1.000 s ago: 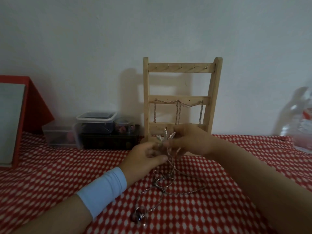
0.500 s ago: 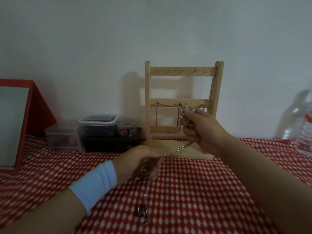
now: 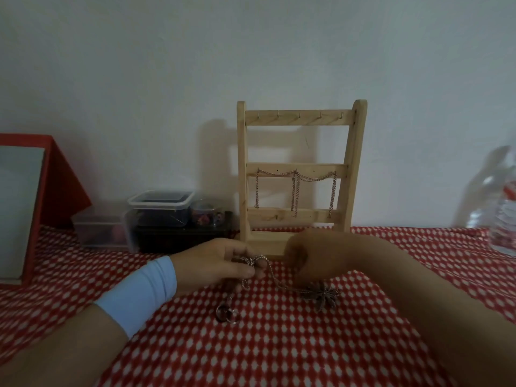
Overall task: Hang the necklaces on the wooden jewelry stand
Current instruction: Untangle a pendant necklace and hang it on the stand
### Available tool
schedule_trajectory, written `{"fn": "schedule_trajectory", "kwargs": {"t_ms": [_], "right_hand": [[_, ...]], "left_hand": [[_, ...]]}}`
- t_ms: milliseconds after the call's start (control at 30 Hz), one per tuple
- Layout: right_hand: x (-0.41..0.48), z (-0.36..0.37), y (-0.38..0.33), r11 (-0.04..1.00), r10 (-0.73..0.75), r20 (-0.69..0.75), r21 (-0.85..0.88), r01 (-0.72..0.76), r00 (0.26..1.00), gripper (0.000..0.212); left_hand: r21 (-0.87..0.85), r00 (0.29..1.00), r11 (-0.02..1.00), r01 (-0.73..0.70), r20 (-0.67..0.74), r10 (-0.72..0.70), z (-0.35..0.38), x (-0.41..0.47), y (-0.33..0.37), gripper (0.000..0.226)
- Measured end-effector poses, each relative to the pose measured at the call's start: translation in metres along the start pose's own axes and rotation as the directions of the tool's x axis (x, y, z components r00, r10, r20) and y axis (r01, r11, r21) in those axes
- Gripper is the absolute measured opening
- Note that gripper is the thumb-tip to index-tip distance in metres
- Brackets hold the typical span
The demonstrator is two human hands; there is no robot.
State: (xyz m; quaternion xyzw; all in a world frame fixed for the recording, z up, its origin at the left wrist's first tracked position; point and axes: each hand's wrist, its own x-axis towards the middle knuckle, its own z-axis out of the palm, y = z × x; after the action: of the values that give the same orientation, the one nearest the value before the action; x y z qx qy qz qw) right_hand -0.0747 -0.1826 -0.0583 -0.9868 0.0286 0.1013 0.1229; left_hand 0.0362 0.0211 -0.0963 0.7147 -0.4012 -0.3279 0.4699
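The wooden jewelry stand [image 3: 300,118] stands upright against the wall, with thin chains [image 3: 294,191] draped from its middle rail. My left hand [image 3: 217,263] pinches a bunched silver necklace chain [image 3: 252,261] just above the cloth. One strand drops to a ring pendant [image 3: 226,314] lying on the cloth. Another strand runs right to a spiky star pendant [image 3: 321,296] on the cloth. My right hand [image 3: 310,258] is blurred, its fingers curled down onto that strand beside the star pendant. The stand's top rail hooks hold nothing.
Clear plastic boxes [image 3: 160,208] and a dark box [image 3: 181,238] sit left of the stand. A red-framed panel [image 3: 50,174] leans at far left. A plastic water bottle [image 3: 502,202] stands at far right. A red-and-white patterned cloth [image 3: 279,353] covers the table.
My right hand dropped from the stand's middle rail to the cloth, bringing the star pendant down with it. My left hand shifted slightly right, still holding the bunched chain.
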Motion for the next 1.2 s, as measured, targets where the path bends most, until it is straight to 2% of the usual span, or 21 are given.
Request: {"fn": "schedule_trajectory", "kwargs": {"t_ms": [33, 100, 167, 200, 300, 367, 433, 567, 633, 767, 833, 933, 1033, 1100, 1167, 1200], "right_hand": [[0.003, 0.003, -0.003, 0.996, -0.06, -0.043, 0.066, 0.063, 0.997, 0.029], [0.008, 0.009, -0.011, 0.916, -0.132, -0.098, 0.367, 0.159, 0.986, 0.047], [0.013, 0.015, -0.013, 0.773, -0.135, -0.084, 0.614, 0.158, 0.987, 0.054], [0.013, 0.016, -0.012, 0.751, -0.118, -0.067, 0.647, 0.133, 0.991, 0.051], [0.014, 0.015, -0.005, 0.863, -0.073, -0.123, 0.489, 0.124, 0.99, 0.029], [0.015, 0.014, -0.001, 0.891, -0.075, -0.169, 0.43, 0.143, 0.983, 0.025], [0.014, 0.013, -0.002, 0.889, -0.078, -0.176, 0.434, 0.149, 0.981, 0.021], [0.013, 0.012, -0.002, 0.861, -0.085, -0.238, 0.472, 0.192, 0.967, 0.013], [0.014, 0.012, -0.002, 0.846, -0.095, -0.271, 0.486, 0.222, 0.958, 0.012], [0.013, 0.013, -0.003, 0.797, -0.108, -0.207, 0.567, 0.209, 0.972, 0.015], [0.014, 0.013, -0.004, 0.797, -0.103, -0.191, 0.572, 0.196, 0.976, 0.015], [0.015, 0.013, -0.003, 0.8, -0.103, -0.247, 0.555, 0.228, 0.963, 0.016], [0.013, 0.012, -0.002, 0.795, -0.113, -0.277, 0.551, 0.254, 0.954, 0.017], [0.013, 0.013, -0.003, 0.789, -0.111, -0.306, 0.551, 0.272, 0.945, 0.017], [0.014, 0.013, -0.004, 0.781, -0.096, -0.36, 0.551, 0.294, 0.928, 0.016], [0.015, 0.013, -0.004, 0.775, -0.094, -0.385, 0.55, 0.31, 0.918, 0.017]], "left_hand": [[0.015, 0.999, 1.0, -0.022, -0.034, 0.022, 0.001, 0.001, 0.001, 0.019], [0.024, 0.995, 0.998, -0.052, -0.085, 0.054, 0.002, 0.001, 0.003, 0.02], [0.107, 0.984, 0.991, -0.085, -0.146, 0.101, 0.003, 0.002, 0.004, 0.024], [0.171, 0.973, 0.98, -0.102, -0.189, 0.134, 0.003, 0.002, 0.005, 0.027], [0.254, 0.936, 0.959, -0.125, -0.29, 0.199, 0.003, 0.003, 0.004, 0.03], [0.283, 0.936, 0.95, -0.134, -0.279, 0.215, 0.003, 0.002, 0.003, 0.025], [0.308, 0.937, 0.938, -0.157, -0.254, 0.24, 0.003, 0.002, 0.002, 0.02], [0.239, 0.95, 0.957, -0.164, -0.224, 0.218, 0.002, 0.001, 0.006, 0.021], [0.29, 0.938, 0.943, -0.163, -0.251, 0.239, 0.0, 0.003, 0.007, 0.018], [0.339, 0.908, 0.911, -0.236, -0.256, 0.331, -0.001, 0.006, 0.005, 0.022], [0.281, 0.919, 0.926, -0.252, -0.23, 0.32, 0.001, 0.008, 0.003, 0.019], [0.029, 0.948, 0.97, -0.242, -0.204, 0.242, 0.004, 0.01, 0.0, 0.012], [-0.23, 0.951, 0.929, -0.29, -0.175, 0.254, 0.009, 0.013, -0.002, 0.011], [-0.286, 0.945, 0.907, -0.31, -0.196, 0.261, 0.014, 0.012, 0.001, 0.016], [-0.13, 0.93, 0.94, -0.315, -0.239, 0.278, 0.013, 0.012, -0.001, 0.02], [0.024, 0.921, 0.954, -0.3, -0.252, 0.296, 0.012, 0.011, -0.001, 0.019]]}}
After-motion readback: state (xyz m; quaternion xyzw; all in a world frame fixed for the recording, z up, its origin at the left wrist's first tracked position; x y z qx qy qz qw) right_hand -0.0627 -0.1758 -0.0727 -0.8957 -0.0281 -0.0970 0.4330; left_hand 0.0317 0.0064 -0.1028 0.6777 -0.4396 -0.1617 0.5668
